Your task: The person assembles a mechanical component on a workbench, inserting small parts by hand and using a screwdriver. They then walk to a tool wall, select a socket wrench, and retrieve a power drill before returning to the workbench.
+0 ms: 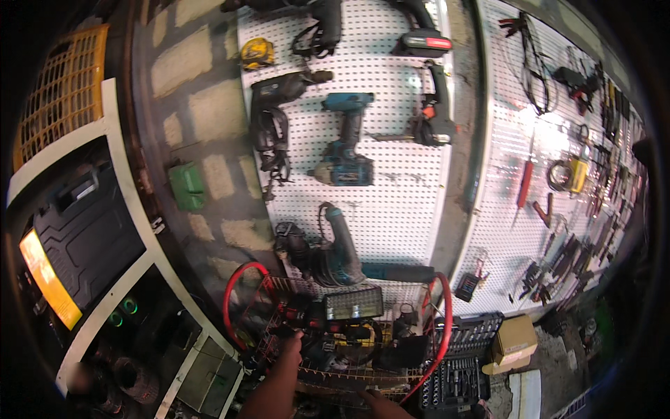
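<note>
My left hand [287, 353] reaches up from the lower edge into a red-handled wire basket [241, 293] full of tools; its fingers touch a dark tool near the basket's left side, and whether they grip it I cannot tell. My right hand [380, 403] shows only partly at the bottom edge, near the basket's front rim, fingers pointing left. A work light with a gridded face [354, 304] lies on top of the basket's contents.
A white pegboard [391, 202] holds several power drills, a blue impact driver [343, 150] and a rotary hammer [335, 255]. A second pegboard [502, 230] at right carries hand tools. A socket set case [460, 363] and cardboard box [515, 339] sit right of the basket. Shelving [132, 202] stands at left.
</note>
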